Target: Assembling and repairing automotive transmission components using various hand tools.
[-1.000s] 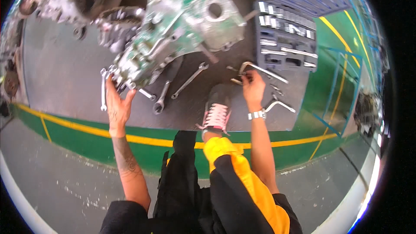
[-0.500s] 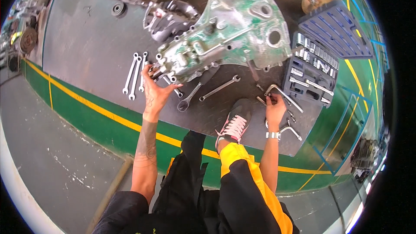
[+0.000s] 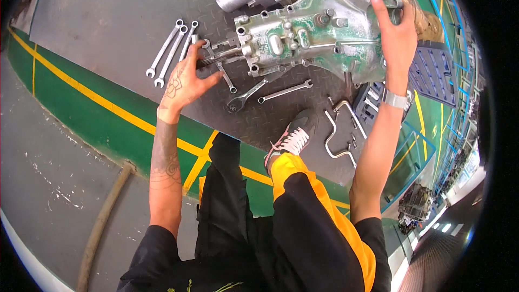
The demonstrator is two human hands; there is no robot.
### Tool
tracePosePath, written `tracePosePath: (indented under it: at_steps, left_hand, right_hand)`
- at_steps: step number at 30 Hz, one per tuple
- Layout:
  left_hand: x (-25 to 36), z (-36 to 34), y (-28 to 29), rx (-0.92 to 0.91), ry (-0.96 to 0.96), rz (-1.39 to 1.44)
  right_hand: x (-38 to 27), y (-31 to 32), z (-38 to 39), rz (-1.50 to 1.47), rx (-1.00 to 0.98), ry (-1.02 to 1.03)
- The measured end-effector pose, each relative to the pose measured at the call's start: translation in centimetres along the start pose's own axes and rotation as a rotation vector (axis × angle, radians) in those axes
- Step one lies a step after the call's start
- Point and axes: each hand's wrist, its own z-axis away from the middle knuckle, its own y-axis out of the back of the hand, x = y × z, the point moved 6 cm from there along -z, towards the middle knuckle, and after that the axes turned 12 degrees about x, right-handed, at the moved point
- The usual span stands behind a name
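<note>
In the head view, the green-and-silver casing (image 3: pixel 319 48) was seen between the hands. The left hand (image 3: pixel 184 84) was held with thumb spread wide, its fingertips at the protruding shaft (image 3: pixel 224 57); contact could not be confirmed. The right hand (image 3: pixel 399 40) was laid against the casing's broad end; its grip could not be determined. A ratchet (image 3: pixel 252 92) was noted right of the left hand.
</note>
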Motion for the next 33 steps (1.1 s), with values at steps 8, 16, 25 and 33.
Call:
tracePosePath:
  at_steps: [8,16,25,33]
  left_hand:
    - [-0.9,-1.0,-1.1,0.058,0.014,-0.124]
    - [-2.2,1.4,-2.3,-0.034,0.110,-0.194]
    - [5.6,6.6,-1.7,-0.092,0.276,-0.236]
    - [3.4,11.1,-4.5,-0.054,0.233,-0.234]
  right_hand:
    - [1.0,-0.1,-0.2,0.267,0.063,-0.121]
    - [0.3,0.6,0.3,0.207,-0.062,-0.145]
    - [4.4,1.1,-1.7,0.055,-0.154,-0.128]
    - [4.5,1.0,0.4,-0.200,-0.041,0.040]
